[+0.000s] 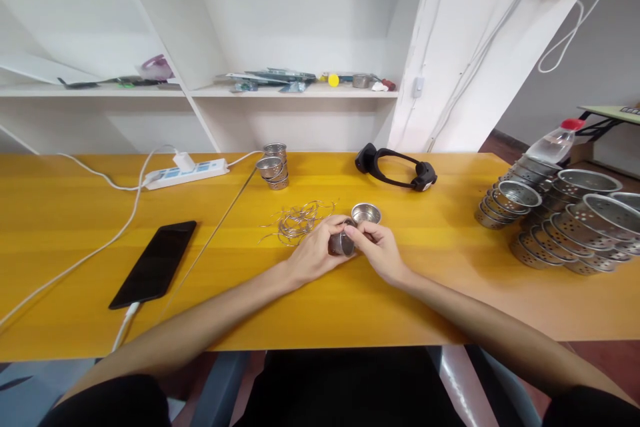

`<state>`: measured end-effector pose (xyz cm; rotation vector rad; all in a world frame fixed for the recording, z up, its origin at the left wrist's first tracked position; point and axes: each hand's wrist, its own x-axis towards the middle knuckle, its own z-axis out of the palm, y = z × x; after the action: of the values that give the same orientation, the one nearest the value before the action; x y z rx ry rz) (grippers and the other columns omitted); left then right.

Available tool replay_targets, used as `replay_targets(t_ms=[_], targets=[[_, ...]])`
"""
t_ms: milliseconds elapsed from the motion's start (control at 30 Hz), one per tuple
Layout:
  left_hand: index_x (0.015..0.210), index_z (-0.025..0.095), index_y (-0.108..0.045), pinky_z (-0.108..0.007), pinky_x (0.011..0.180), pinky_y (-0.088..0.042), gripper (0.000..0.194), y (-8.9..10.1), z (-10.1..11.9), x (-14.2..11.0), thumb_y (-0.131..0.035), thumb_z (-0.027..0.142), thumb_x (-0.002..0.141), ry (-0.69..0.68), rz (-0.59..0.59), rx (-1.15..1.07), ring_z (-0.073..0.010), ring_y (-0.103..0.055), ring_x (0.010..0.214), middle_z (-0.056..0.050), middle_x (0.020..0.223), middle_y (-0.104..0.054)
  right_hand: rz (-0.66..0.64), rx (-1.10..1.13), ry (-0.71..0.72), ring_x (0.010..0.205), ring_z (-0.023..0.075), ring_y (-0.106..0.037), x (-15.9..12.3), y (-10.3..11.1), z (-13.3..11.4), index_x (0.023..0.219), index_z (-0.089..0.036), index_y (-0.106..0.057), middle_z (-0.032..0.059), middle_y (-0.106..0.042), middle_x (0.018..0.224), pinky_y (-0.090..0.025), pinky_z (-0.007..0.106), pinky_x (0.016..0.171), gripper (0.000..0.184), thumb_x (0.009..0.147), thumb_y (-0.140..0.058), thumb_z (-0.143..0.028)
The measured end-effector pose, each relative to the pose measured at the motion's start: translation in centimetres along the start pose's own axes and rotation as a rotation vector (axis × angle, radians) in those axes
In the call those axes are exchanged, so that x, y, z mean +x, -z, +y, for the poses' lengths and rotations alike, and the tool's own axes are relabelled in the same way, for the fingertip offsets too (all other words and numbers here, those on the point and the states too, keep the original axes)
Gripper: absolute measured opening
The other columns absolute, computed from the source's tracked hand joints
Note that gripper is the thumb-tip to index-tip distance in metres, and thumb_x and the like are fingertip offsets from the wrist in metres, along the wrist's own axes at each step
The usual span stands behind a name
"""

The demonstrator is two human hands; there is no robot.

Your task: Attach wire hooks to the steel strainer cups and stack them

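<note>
My left hand (314, 252) and my right hand (379, 248) meet at the middle of the yellow table (320, 307). Both are closed around one small metal cup (341, 243) lying on its side between them. Right behind the hands a second small metal cup (366, 213) stands upright. A loose tangle of thin wire rings (296, 221) lies just beyond my left hand.
Stacks of perforated metal cups (560, 217) lie on their sides at the right end. A short stack of cups (273, 166), a white power strip (186, 173) and a black strap device (396, 169) sit at the back. A black phone (155, 263) on a cable lies left.
</note>
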<state>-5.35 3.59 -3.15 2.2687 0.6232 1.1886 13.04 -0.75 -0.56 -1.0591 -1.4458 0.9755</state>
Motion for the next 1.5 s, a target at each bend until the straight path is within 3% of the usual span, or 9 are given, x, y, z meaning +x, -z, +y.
replay_targets(t_ms=[200, 567, 1067, 1333, 1433, 1500], targets=[[0.129, 0.026, -0.063, -0.051, 0.104, -0.059, 0.044, 0.0, 0.0, 0.1, -0.08, 0.04, 0.092, -0.023, 0.004, 0.004, -0.0303, -0.069, 0.125, -0.011, 0.136, -0.069, 0.016, -0.011, 0.014, 0.062, 0.0118, -0.04, 0.0, 0.0, -0.1, 0.064, -0.019, -0.055, -0.0029, -0.044, 0.063, -0.031, 0.028, 0.059, 0.054, 0.092, -0.073, -0.062], [0.139, 0.027, -0.048, -0.054, 0.104, -0.06, 0.057, -0.3, -1.7, -0.5, -0.081, 0.038, 0.093, -0.173, 0.071, 0.06, -0.03, -0.068, 0.132, -0.014, 0.143, -0.065, 0.02, 0.009, 0.03, 0.061, 0.011, -0.036, 0.0, -0.3, -0.3, 0.063, -0.019, -0.053, -0.0035, -0.042, 0.063, -0.028, 0.027, 0.057, 0.056, 0.091, -0.073, -0.064], [0.139, 0.026, -0.05, -0.052, 0.104, -0.06, 0.056, -0.2, -0.8, -0.3, -0.08, 0.039, 0.093, -0.13, 0.061, 0.015, -0.0305, -0.067, 0.132, -0.014, 0.143, -0.066, 0.024, -0.016, 0.061, 0.062, 0.012, -0.04, -0.1, 0.0, -0.5, 0.062, -0.019, -0.054, -0.0027, -0.044, 0.062, -0.033, 0.027, 0.059, 0.058, 0.094, -0.07, -0.065], [0.138, 0.026, -0.052, -0.047, 0.101, -0.062, 0.068, 0.0, 0.7, -0.1, -0.089, 0.044, 0.084, 0.063, 0.104, 0.022, -0.0288, -0.074, 0.118, -0.011, 0.132, -0.07, -0.06, -0.095, 0.214, 0.067, 0.015, -0.053, -0.5, 1.3, -2.2, 0.079, -0.019, -0.074, 0.0007, -0.06, 0.071, -0.046, 0.031, 0.068, 0.037, 0.103, -0.065, -0.046], [0.141, 0.027, -0.05, -0.048, 0.102, -0.062, 0.068, 0.4, 0.4, 0.0, -0.087, 0.044, 0.086, 0.032, 0.107, 0.037, -0.0293, -0.073, 0.12, -0.011, 0.134, -0.07, -0.154, -0.175, 0.269, 0.084, 0.0184, -0.062, -0.4, 1.6, -2.4, 0.082, -0.021, -0.079, 0.0047, -0.069, 0.088, -0.049, 0.034, 0.08, 0.029, 0.103, -0.068, -0.037], [0.143, 0.027, -0.049, -0.049, 0.105, -0.06, 0.066, 0.6, 0.1, 0.0, -0.085, 0.042, 0.09, -0.061, 0.077, 0.052, -0.03, -0.071, 0.124, -0.012, 0.136, -0.069, -0.193, -0.192, 0.248, 0.09, 0.0198, -0.064, -0.4, 1.7, -2.2, 0.084, -0.022, -0.081, 0.0057, -0.069, 0.096, -0.05, 0.035, 0.081, 0.022, 0.099, -0.073, -0.037]])
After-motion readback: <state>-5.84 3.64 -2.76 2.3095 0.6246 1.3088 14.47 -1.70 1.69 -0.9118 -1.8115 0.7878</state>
